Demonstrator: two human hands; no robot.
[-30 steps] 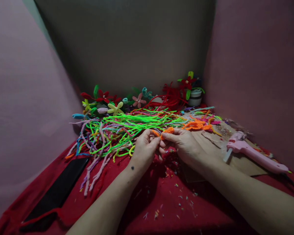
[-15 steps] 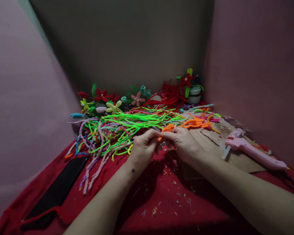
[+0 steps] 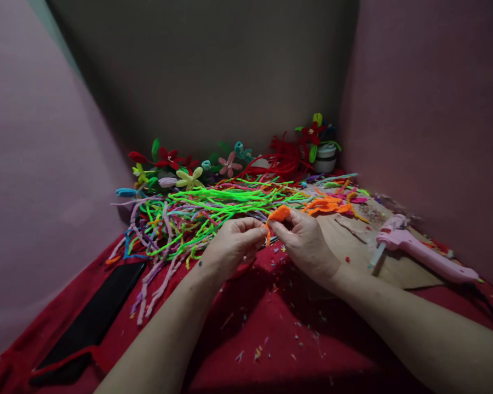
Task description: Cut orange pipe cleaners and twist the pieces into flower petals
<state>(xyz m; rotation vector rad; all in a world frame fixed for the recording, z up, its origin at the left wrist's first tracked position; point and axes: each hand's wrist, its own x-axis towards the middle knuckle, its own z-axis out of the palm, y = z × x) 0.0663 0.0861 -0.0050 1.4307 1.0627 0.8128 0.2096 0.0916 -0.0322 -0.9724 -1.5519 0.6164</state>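
Note:
An orange pipe cleaner (image 3: 280, 213), bent into a loop, is pinched between the thumb and fingers of my right hand (image 3: 306, 241). Its short tail hangs down toward my left hand (image 3: 236, 243), whose thumb and fingertips close on that end. Both hands are above the red cloth, just in front of a heap of loose pipe cleaners. Bright green pipe cleaners (image 3: 230, 201) lie on top of this heap. More orange pieces (image 3: 328, 206) lie to the right, beyond my right hand. My fingers partly hide the held piece.
A pink glue gun (image 3: 423, 251) rests on cardboard (image 3: 398, 271) at the right. On the left lies a black flat object (image 3: 94, 317). Pipe-cleaner flowers (image 3: 191, 178) and a small white pot (image 3: 325, 157) stand along the back. Scraps dot the red cloth (image 3: 271, 350).
My left hand has shifted slightly left and down, away from my right hand. More of the orange loop and its tail now shows between the fingers.

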